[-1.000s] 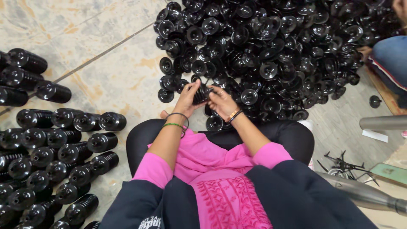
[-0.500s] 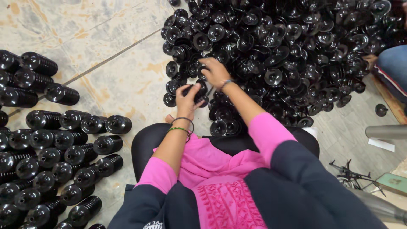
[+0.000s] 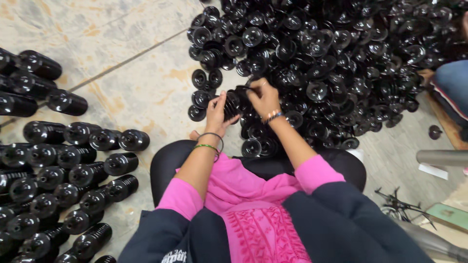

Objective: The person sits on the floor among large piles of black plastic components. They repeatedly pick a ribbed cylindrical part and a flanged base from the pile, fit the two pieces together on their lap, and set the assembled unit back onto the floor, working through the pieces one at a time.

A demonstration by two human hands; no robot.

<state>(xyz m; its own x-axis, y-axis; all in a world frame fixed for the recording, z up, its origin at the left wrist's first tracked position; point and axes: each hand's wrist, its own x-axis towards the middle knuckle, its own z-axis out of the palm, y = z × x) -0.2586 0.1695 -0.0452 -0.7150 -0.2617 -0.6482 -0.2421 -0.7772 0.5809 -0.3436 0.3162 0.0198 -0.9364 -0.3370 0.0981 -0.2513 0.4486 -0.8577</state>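
Observation:
I look down at my two hands over a stone floor. My left hand [image 3: 216, 113] grips one end of a black ribbed rubber boot [image 3: 235, 101], a short stack of nested pieces. My right hand [image 3: 263, 97] holds its other end, fingers curled over the top. Both hands meet at the near edge of a large heap of loose black rubber boots [image 3: 331, 63]. Bangles sit on both wrists. My pink sleeves and dark clothing fill the bottom of the view.
Rows of stacked black ribbed boots [image 3: 63, 165] lie on the floor at the left. A person's blue-clad leg [image 3: 453, 85] shows at the right edge. A grey tube [image 3: 441, 157] and a small green box [image 3: 451, 216] lie at the right.
The view has shifted down, so the heap sits higher in frame. My hands have stayed together on the stacked boot, with my right hand now curled over its top end.

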